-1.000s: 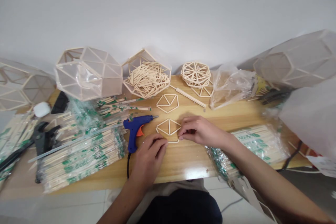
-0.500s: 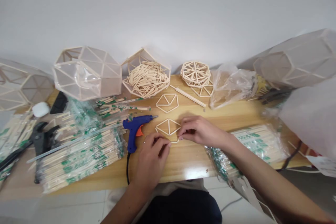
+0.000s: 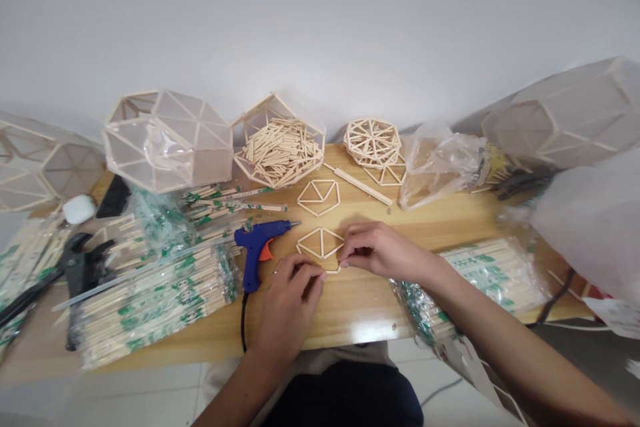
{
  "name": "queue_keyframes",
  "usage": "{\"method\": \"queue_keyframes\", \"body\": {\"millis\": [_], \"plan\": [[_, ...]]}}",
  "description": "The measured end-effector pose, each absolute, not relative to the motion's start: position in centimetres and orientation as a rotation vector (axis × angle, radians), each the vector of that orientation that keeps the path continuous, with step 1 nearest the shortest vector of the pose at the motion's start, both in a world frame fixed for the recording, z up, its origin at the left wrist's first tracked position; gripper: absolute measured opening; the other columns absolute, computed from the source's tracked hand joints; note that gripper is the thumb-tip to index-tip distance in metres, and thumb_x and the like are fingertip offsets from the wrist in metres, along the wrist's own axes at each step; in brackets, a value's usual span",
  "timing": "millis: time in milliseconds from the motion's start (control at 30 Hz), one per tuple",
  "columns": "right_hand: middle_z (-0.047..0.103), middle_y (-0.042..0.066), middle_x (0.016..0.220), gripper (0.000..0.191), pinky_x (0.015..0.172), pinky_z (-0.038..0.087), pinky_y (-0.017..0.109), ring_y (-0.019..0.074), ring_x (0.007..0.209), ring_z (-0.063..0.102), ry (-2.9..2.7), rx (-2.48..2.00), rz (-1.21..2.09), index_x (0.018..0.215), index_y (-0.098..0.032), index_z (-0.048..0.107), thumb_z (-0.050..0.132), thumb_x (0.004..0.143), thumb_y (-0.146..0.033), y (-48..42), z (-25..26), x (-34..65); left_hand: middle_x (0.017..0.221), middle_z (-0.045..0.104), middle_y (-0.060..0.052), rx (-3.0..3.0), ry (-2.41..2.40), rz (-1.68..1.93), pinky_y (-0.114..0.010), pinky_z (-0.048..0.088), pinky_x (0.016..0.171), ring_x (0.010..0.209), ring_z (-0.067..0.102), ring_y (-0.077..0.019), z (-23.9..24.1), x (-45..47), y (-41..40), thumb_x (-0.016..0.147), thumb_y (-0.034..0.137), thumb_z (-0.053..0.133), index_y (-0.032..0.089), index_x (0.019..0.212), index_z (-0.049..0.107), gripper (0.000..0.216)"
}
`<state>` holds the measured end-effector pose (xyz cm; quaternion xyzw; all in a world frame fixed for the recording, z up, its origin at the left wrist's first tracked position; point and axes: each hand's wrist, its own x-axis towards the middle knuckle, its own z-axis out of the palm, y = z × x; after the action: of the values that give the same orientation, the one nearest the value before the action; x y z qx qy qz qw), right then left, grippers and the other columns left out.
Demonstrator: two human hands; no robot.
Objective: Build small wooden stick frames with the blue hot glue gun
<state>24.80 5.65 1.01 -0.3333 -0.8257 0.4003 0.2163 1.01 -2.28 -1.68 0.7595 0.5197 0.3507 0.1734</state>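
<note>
1. Stick lattice (image 3: 323,243), flat on the wooden surface (image 3: 360,307), lies just below the middle of the frame.
2. Left hand (image 3: 290,293): grip pinching the lattice's lower edge.
3. Right hand (image 3: 375,250): grip pinching the lattice's right side.
4. Blue glue gun (image 3: 254,250), with an orange trigger (image 3: 267,250), lies just left of the lattice, nozzle pointing right.
5. Just above sits a 2nd lattice (image 3: 311,201), apart from both hands.
6. Short sticks (image 3: 283,150) heap inside an open polygonal holder (image 3: 255,172), upper middle.
7. Wrapped stick packs (image 3: 170,300) lie lower left and lower right.
</note>
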Motion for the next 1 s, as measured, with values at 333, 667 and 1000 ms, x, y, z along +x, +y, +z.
{"method": "queue_keyframes", "body": {"millis": [333, 667, 1000], "plan": [[0.075, 0.004, 0.086, 0.007, 0.078, 0.052, 0.03, 0.0174, 0.081, 0.07, -2.285, -0.922, 1.102, 0.09, -0.019, 0.081, 0.079, 0.096, -0.015, 5.68, 1.22, 24.7, 0.102, 0.069, -0.003, 2.17, 1.466, 1.015, -0.028, 0.056, 0.085, 0.094, 0.07, -0.0172, -1.71, 0.98, -2.17, 0.101, 0.017, 0.067, 0.023, 0.094, 0.071, 0.01], [0.075, 0.004, 0.086, 0.007, 0.076, 0.052, 0.03, 0.0174, 0.08, 0.069, -2.284, -0.918, 1.108, 0.09, -0.019, 0.081, 0.079, 0.096, -0.015, 5.7, 1.13, 24.77, 0.102, 0.07, -0.003, 2.145, 1.475, 0.996, -0.03, 0.057, 0.085, 0.094, 0.07, -0.0173, -1.73, 0.98, -2.2, 0.102, 0.018, 0.065, 0.023, 0.094, 0.072, 0.012], [0.075, 0.004, 0.087, 0.007, 0.078, 0.053, 0.031, 0.018, 0.081, 0.069, -2.278, -0.924, 1.118, 0.091, -0.02, 0.081, 0.079, 0.097, -0.017, 5.63, 1.06, 24.76, 0.101, 0.071, -0.003, 2.146, 1.479, 1.021, -0.028, 0.058, 0.082, 0.092, 0.071, -0.0174, -1.54, 1.04, -2.17, 0.1, 0.017, 0.066, 0.023, 0.093, 0.073, 0.012]]}}
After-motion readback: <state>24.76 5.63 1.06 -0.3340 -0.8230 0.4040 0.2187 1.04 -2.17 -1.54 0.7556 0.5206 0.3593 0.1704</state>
